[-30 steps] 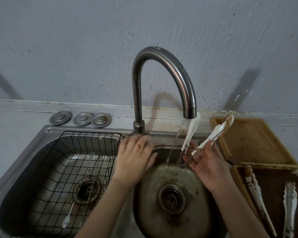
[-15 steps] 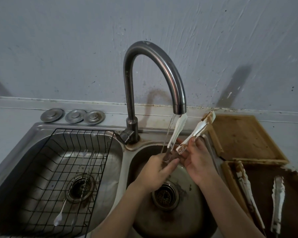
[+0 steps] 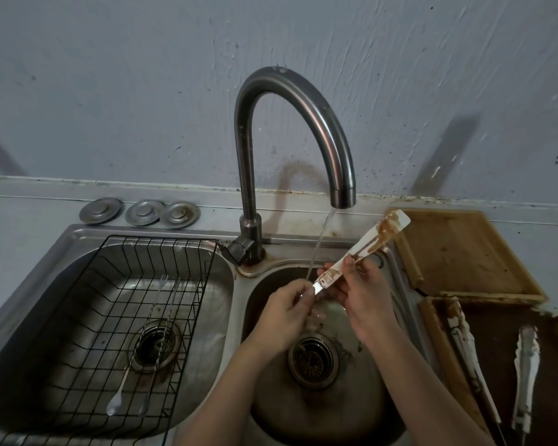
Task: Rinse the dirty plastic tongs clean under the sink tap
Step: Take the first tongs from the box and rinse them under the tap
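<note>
Hands meet over the right sink bowl [image 3: 361, 410], above its drain. Left hand [image 3: 282, 312] pinches the hinge end of the tongs [image 3: 361, 249] with curled fingertips; right hand [image 3: 363, 292] grips the lower shank just beyond, fingers wrapped round it. Both hold the tool, and the left is the nearer to the water stream [image 3: 318, 246].

Tongs run on a long axis from the hinge, low and near, up and away to the right, blades closed together. Brown soiling covers the far tip, which lies to the right of the stream and, on present evidence, clear of it. Water falls from the tap [image 3: 343, 188] onto the hinge end at the left fingers. Judgement: the soiled tip must come left, under the spout.

Against the frames a second and half a second ago: the arms were then spread with one blade in the flow; the left hand came off the tap lever to the hinge.
</note>
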`<state>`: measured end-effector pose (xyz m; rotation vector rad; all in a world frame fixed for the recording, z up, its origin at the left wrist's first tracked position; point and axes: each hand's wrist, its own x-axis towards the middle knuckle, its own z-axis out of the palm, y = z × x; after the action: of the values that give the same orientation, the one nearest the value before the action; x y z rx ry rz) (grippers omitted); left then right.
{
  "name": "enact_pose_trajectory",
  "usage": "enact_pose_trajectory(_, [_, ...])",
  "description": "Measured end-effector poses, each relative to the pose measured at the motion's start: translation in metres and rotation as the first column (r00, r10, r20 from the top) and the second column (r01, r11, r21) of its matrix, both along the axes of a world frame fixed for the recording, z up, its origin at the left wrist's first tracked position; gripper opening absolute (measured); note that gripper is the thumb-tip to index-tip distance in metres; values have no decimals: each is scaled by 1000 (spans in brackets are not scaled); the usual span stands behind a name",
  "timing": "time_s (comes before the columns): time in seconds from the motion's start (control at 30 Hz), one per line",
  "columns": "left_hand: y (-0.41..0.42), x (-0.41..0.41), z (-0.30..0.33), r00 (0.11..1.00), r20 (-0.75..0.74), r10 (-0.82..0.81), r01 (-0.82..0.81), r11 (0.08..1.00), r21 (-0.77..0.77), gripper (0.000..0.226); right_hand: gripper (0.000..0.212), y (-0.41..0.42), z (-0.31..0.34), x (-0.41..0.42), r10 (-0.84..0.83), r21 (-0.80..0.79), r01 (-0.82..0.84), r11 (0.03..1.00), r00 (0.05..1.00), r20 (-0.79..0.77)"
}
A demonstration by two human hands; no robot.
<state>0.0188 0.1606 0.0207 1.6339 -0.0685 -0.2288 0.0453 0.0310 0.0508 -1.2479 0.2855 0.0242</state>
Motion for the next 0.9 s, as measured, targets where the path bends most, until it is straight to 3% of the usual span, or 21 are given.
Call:
enact_pose_trajectory(0.2, [5, -4, 12, 959, -284, -8, -52, 977, -205, 32, 21, 10, -12, -6, 209, -25, -209, 978, 978, 3])
enact_pose_trajectory(0.3, [6, -6, 10, 935, -356, 2, -80, 976, -205, 32, 19, 14, -16, -6, 307, -153, -303, 941, 952, -1])
enact_pose_trajectory(0.4, [-3, -7, 11, 916, -402, 16, -112, 969, -219, 34, 35, 15, -17, -3, 403, -347, -380, 857, 915, -5])
enact_pose_trajectory(0.47, [-9, -8, 14, 902, -429, 33, -140, 965, -220, 34, 34, 15, -17, -1, 399, -439, -360, 823, 917, -3])
enact_pose_trajectory(0.6, [-18, -6, 14, 874, -482, 65, -204, 948, -242, 33, 6, 14, -15, 6, 340, -619, -252, 744, 940, 25])
enact_pose_trajectory(0.67, [-21, -9, 14, 856, -512, 72, -237, 935, -265, 32, 11, 10, -14, 8, 362, -685, -257, 682, 932, 11])
enact_pose_trajectory(0.8, [-25, -16, 14, 850, -521, 80, -232, 944, -233, 31, 16, 5, -19, 5, 482, -587, -450, 673, 869, -114])
enact_pose_trajectory(0.9, [-31, -16, 16, 855, -517, 54, -207, 948, -244, 28, 12, 7, -18, 3, 373, -720, -274, 638, 928, -23])
